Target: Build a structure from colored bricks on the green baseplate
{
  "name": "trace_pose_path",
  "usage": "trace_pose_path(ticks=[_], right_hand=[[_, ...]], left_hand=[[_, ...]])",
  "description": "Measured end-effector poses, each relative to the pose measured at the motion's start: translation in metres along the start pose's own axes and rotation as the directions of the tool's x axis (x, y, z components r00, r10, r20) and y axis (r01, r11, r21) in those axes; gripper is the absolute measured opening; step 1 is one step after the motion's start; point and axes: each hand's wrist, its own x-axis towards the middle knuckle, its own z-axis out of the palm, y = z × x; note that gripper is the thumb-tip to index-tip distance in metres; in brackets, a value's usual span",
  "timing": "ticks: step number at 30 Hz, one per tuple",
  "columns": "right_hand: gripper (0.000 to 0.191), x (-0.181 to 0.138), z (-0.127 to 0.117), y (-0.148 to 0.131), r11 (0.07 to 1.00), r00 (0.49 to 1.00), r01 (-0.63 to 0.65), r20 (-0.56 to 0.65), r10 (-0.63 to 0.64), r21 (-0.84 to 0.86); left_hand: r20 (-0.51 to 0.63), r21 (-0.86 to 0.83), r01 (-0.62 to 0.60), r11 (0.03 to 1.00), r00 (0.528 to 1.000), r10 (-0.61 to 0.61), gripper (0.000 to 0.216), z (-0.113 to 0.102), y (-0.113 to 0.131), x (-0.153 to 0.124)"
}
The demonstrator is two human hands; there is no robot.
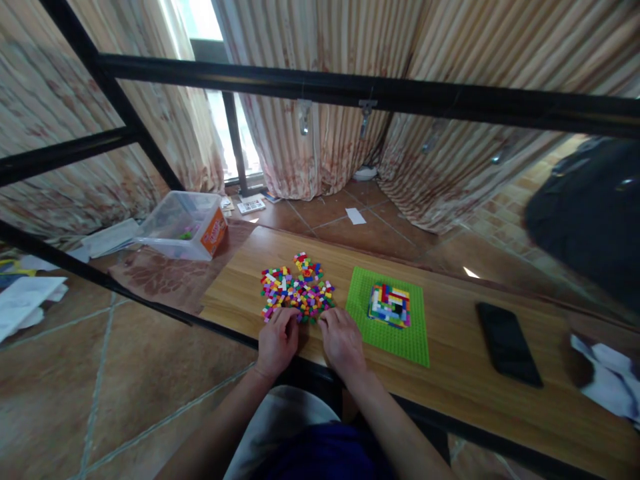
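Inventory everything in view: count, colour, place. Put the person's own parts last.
loose bricks: too many to count, multicoloured, heaped on the table
brick build: one, multicoloured, on the baseplate
baseplate: one, green, right of the heap
phone: one, black, right of the baseplate
crumpled paper: count unclear, white, table's right end
table: one, brown wood, before the person
box: one, clear with orange label, beyond the table's left end
floor papers: several, mostly white, far left
paper slip: one, white, floor beyond the table
curtains: several, striped beige, background
frame: one, black, across the view
left hand: one, bare, heap's near edge
right hand: one, bare, between heap and baseplate
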Motion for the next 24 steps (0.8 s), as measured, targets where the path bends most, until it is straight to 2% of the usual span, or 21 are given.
trace_pose_path(ticks=[5, 14, 18, 24], right_hand=[[0.018, -0.002, -0.002, 0.003, 1.0, 0.999, 0.023, 0.029, -0.023, 0.012], [0.02, -0.011, 0.001, 0.001, 0.995, 1.0, 0.022, 0.012, -0.023, 0.093], [0.021, -0.014, 0.003, 0.003, 0.987, 1.0, 0.01, -0.015, -0.008, 0.161], [0.021, -0.015, 0.005, 0.004, 0.967, 0.998, 0.057, -0.029, -0.052, 0.248]], left_hand=[[-0.01, 0.023, -0.007, 1.0, 1.0, 0.008, 0.016, 0.0, 0.0, 0.0], [-0.018, 0.048, -0.043, 0.998, 0.999, 0.044, 0.015, 0.002, -0.003, 0.001], [-0.031, 0.063, -0.071, 0.995, 0.997, 0.073, 0.014, 0.001, -0.003, 0.002], [-0.038, 0.094, -0.086, 0.992, 0.995, 0.09, 0.015, 0.002, -0.005, 0.003]])
